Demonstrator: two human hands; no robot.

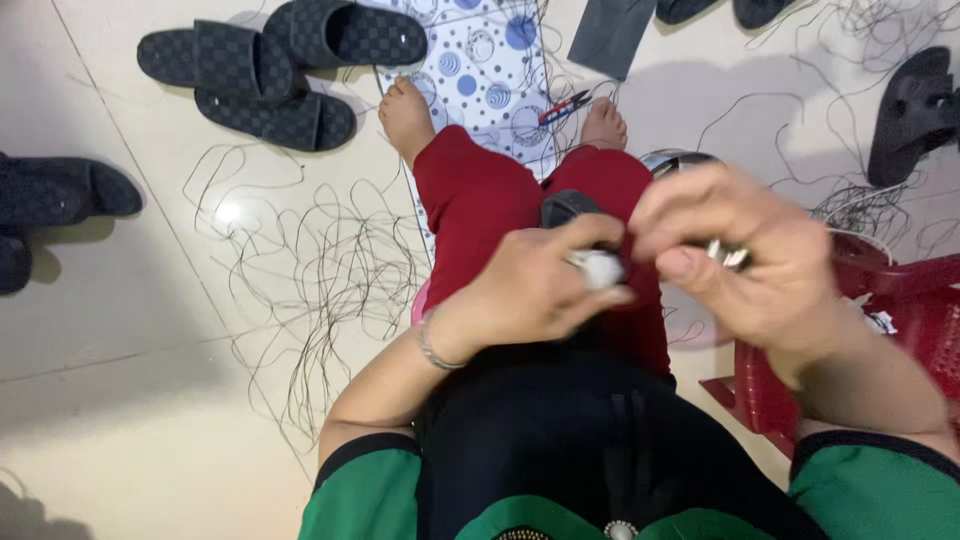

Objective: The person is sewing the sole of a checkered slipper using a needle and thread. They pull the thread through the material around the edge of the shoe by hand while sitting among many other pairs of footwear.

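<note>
The left hand (pixel 535 285) was positioned above the lap, over the red trousers (pixel 480 210). Its thumb and forefinger were pinched together on a small whitish object (pixel 598 268). The object appeared pale, rounded and blurred; its kind could not be determined. A dark piece (pixel 568 207), black and curved, sat just above the left thumb, touching the hand.

The right hand (pixel 745 250) was held just beside the left, slightly higher. Its fingers were curled inward and closed on a small shiny metal item (pixel 730 256), visible only as a silvery glint between the fingertips. A thin bangle (pixel 432 345) encircled the left wrist.

Loose black thread (pixel 320 270) lay tangled across the pale floor (pixel 130 400) to the left of the legs. Black checked sandals (pixel 265 70) rested near the bare feet. A red plastic stool (pixel 900 300) stood on the right side. A blue-dotted mat (pixel 485 65) lay under the feet.
</note>
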